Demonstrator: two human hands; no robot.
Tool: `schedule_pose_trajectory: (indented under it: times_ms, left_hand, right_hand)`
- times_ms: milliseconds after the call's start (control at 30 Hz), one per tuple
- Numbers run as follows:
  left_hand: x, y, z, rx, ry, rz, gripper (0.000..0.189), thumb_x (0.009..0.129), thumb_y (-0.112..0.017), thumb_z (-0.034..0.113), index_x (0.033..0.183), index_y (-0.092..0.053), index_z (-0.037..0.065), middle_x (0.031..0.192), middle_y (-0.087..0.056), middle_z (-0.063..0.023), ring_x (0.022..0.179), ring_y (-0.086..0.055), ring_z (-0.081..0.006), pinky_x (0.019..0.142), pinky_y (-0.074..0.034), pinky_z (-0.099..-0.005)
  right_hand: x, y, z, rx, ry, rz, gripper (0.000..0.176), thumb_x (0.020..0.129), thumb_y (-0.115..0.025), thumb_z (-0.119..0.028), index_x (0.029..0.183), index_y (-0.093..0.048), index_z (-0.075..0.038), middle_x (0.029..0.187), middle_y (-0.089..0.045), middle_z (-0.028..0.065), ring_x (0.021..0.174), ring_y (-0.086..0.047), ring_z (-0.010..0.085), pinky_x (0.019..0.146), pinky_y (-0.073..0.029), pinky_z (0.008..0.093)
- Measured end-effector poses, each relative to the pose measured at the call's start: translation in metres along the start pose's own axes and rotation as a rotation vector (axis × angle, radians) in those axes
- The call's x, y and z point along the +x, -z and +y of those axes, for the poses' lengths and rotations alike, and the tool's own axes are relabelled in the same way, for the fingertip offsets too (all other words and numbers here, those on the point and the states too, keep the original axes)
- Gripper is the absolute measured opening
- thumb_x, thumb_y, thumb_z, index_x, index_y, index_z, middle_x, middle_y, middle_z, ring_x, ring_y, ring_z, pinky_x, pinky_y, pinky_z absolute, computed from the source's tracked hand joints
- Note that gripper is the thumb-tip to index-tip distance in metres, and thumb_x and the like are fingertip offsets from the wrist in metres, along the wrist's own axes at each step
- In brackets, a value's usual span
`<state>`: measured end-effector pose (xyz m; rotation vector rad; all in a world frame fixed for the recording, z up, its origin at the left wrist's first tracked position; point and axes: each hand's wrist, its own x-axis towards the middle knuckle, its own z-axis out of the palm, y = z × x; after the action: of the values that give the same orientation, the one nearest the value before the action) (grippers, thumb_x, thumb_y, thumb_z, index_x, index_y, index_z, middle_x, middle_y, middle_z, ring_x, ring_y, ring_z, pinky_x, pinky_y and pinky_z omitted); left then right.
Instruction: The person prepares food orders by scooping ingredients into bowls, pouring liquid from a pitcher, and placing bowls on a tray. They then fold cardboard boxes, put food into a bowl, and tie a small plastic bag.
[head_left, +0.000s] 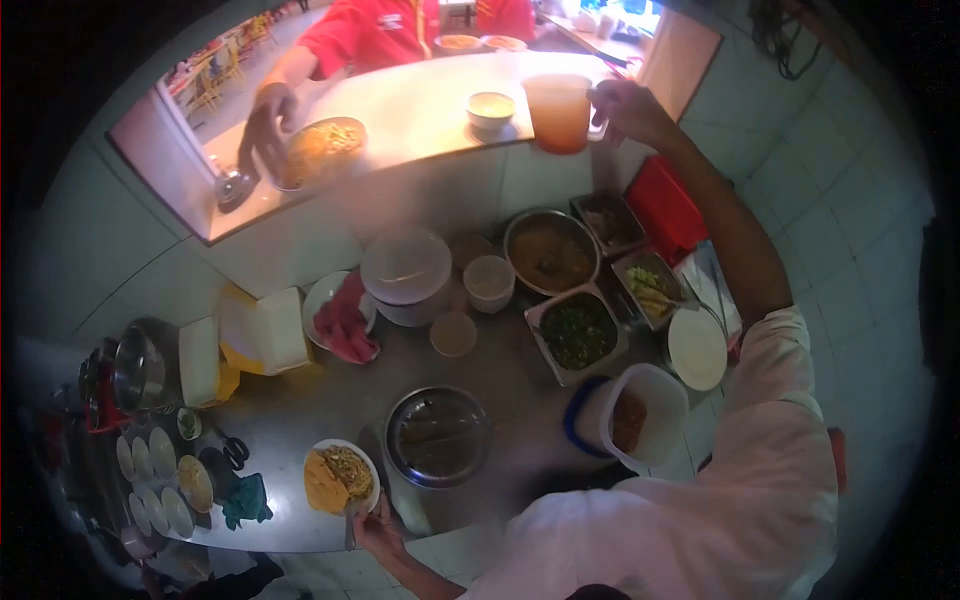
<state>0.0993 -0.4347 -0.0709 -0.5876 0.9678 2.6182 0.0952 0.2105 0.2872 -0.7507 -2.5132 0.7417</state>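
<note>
My right hand (622, 108) is closed around the handle of a clear pitcher (557, 115) of orange-brown liquid, at the serving window's ledge. Low in the view, my left hand (378, 528) is at the rim of a white plate (372, 468). That plate carries chopped, noodle-like food (347, 468) and a folded orange-yellow piece (325, 482). A metal utensil handle (351, 528) sticks out beside the left fingers; whether they grip it or the plate, I cannot make out. Just right of the plate is a round steel tray (440, 394).
A co-worker in red reaches a hand (272, 125) toward a food plate (288, 180) on the ledge (420, 95), near a small bowl (491, 118). Below stand lidded tubs (406, 270), a steel bowl (552, 252), a pan of greens (578, 332) and a plastic container (660, 405).
</note>
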Motion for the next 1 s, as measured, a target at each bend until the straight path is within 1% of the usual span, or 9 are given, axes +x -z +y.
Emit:
schedule_pose_trajectory:
  times_ms: [100,200,367,533,567,733,867,933,1000]
  left_hand:
    - [-0.005,-0.015,0.001,-0.086,0.097,-0.016,0.061,0.078,-0.055,0.001,0.136,-0.038,-0.011,0.128,-0.055,-0.0259,0.110,-0.062,-0.0382,0.092,-0.057,-0.0481]
    - [-0.017,-0.054,0.001,0.023,0.048,-0.084,0.063,0.077,-0.056,0.001,0.136,-0.039,-0.008,0.128,-0.056,-0.0237,0.110,-0.062,-0.0377,0.090,-0.058,-0.0495]
    - [-0.018,-0.107,-0.007,0.107,0.086,-0.081,0.065,0.077,-0.054,0.005,0.138,-0.036,-0.006,0.126,-0.056,-0.0268,0.104,-0.064,-0.0411,0.085,-0.061,-0.0446]
    - [-0.016,-0.160,-0.022,0.135,0.223,-0.155,0.065,0.076,-0.054,0.008,0.137,-0.038,-0.007,0.121,-0.058,-0.0278,0.101,-0.065,-0.0421,0.084,-0.062,-0.0448]
    - [-0.012,-0.163,-0.025,0.088,0.301,-0.163,0.067,0.073,-0.055,0.004,0.138,-0.039,-0.002,0.128,-0.054,-0.0231,0.107,-0.063,-0.0418,0.086,-0.061,-0.0493]
    - [-0.018,-0.196,-0.052,0.108,0.299,-0.197,0.066,0.074,-0.055,0.004,0.138,-0.039,-0.001,0.131,-0.052,-0.0222,0.111,-0.060,-0.0393,0.087,-0.060,-0.0505]
    - [-0.029,-0.187,-0.077,0.104,0.275,-0.175,0.066,0.074,-0.055,0.004,0.138,-0.038,0.000,0.131,-0.052,-0.0202,0.113,-0.059,-0.0378,0.088,-0.059,-0.0526]
    - [-0.040,-0.186,-0.084,0.154,0.250,-0.157,0.063,0.074,-0.055,0.007,0.135,-0.040,-0.001,0.126,-0.055,-0.0215,0.106,-0.063,-0.0389,0.084,-0.062,-0.0466]
    - [-0.051,-0.189,-0.085,0.166,0.241,-0.116,0.064,0.074,-0.055,0.007,0.135,-0.041,0.000,0.127,-0.055,-0.0193,0.109,-0.062,-0.0383,0.086,-0.061,-0.0478]
  right_hand:
    - [-0.035,0.029,0.025,0.189,-0.024,0.099,0.028,0.099,-0.051,-0.026,0.101,-0.061,0.000,0.078,-0.065,0.0059,0.053,-0.059,0.0111,0.047,-0.049,0.0255]
    - [-0.078,0.079,0.037,0.277,-0.095,0.114,0.028,0.101,-0.049,-0.028,0.101,-0.060,-0.002,0.078,-0.062,0.0028,0.052,-0.054,0.0078,0.045,-0.043,0.0222]
    - [-0.140,0.150,0.086,0.155,-0.183,0.136,0.027,0.103,-0.047,-0.029,0.099,-0.058,-0.004,0.079,-0.064,0.0030,0.051,-0.056,0.0075,0.046,-0.044,0.0222]
    - [-0.179,0.172,0.128,-0.032,-0.326,0.192,0.026,0.102,-0.049,-0.028,0.103,-0.060,-0.004,0.077,-0.062,0.0021,0.049,-0.055,0.0073,0.043,-0.042,0.0234]
    - [-0.180,0.172,0.134,-0.051,-0.342,0.199,0.026,0.102,-0.050,-0.027,0.104,-0.061,-0.004,0.077,-0.062,0.0019,0.050,-0.055,0.0075,0.043,-0.041,0.0239]
    - [-0.128,0.151,0.146,-0.090,-0.263,0.078,0.025,0.101,-0.050,-0.025,0.102,-0.063,-0.004,0.073,-0.062,0.0021,0.049,-0.054,0.0081,0.043,-0.042,0.0251]
    - [-0.078,0.107,0.131,-0.011,-0.214,0.017,0.026,0.101,-0.050,-0.025,0.096,-0.063,-0.003,0.068,-0.060,0.0013,0.047,-0.054,0.0085,0.043,-0.042,0.0255]
    - [-0.047,0.088,0.125,-0.003,-0.154,-0.011,0.028,0.100,-0.050,-0.027,0.093,-0.063,-0.003,0.068,-0.061,0.0029,0.049,-0.056,0.0112,0.046,-0.044,0.0278]
    - [-0.010,0.071,0.119,0.004,-0.116,-0.048,0.030,0.099,-0.051,-0.029,0.091,-0.062,-0.002,0.068,-0.062,0.0045,0.051,-0.058,0.0139,0.049,-0.046,0.0301]
